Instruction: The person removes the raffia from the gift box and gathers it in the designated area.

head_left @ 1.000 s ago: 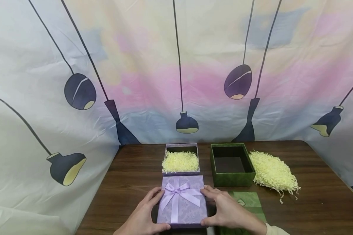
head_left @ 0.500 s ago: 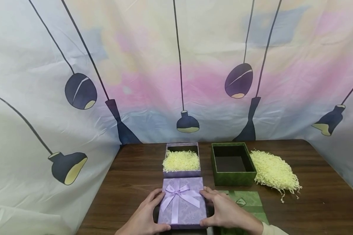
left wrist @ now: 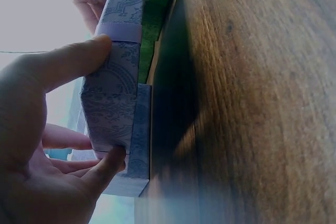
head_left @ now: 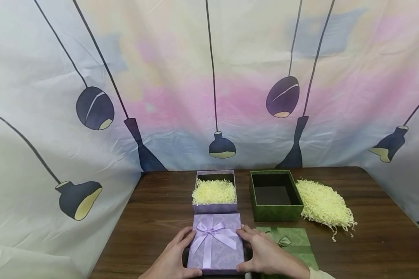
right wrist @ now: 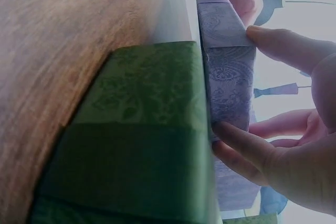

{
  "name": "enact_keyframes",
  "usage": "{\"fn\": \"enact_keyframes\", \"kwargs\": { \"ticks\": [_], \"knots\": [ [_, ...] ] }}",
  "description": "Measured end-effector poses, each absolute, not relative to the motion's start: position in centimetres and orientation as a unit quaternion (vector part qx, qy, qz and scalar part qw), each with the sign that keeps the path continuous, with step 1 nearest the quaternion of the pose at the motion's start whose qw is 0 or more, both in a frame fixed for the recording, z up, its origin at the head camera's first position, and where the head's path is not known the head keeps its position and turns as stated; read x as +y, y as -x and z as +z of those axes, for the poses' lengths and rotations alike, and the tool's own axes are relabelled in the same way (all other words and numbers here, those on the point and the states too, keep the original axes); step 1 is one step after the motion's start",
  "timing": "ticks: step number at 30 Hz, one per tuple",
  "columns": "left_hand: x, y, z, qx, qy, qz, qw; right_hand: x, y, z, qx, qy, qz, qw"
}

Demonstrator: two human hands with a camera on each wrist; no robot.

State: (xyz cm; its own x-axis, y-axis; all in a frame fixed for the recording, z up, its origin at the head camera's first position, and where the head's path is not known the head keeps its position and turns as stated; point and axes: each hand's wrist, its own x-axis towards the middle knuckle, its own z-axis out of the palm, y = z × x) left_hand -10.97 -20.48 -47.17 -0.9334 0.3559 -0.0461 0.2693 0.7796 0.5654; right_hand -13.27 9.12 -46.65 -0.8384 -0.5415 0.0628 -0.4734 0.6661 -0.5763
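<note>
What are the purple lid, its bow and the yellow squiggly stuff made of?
Purple lid: probably matte, swirly-patterned paper over cardboard, given its crisp edges.
Bow: likely satin ribbon; it looks smooth and softly shiny.
Yellow squiggly stuff: thin, crinkly, matte strands, maybe shredded paper, possibly plastic.

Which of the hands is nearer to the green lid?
Right: the right hand grips the purple lid on the side beside the green lid; the left hand grips the opposite side, farther away.

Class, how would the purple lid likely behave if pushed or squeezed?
The purple lid seems stiff: its edges run straight between the left hand and right hand. Being broad and shallow, it should hardly tip. Its ribbon bow is thin and looped, so it may flatten if pressed.
</note>
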Motion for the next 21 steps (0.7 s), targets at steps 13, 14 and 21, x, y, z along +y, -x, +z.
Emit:
{"fn": "enact_keyframes", "kwargs": {
  "ticks": [13,14,21],
  "knots": [
    [-20.71,10.98,-47.63,0.937,-0.171,0.292,0.083,8.48,13.22,-47.19,0.913,0.274,-0.292,0.077],
    [-20.73,11.01,-47.70,0.937,-0.170,0.294,0.085,8.44,13.23,-47.27,0.913,0.275,-0.291,0.077],
    [-20.75,11.23,-47.94,0.942,-0.178,0.275,0.071,8.26,13.24,-47.56,0.916,0.276,-0.284,0.061]
  ]
}}
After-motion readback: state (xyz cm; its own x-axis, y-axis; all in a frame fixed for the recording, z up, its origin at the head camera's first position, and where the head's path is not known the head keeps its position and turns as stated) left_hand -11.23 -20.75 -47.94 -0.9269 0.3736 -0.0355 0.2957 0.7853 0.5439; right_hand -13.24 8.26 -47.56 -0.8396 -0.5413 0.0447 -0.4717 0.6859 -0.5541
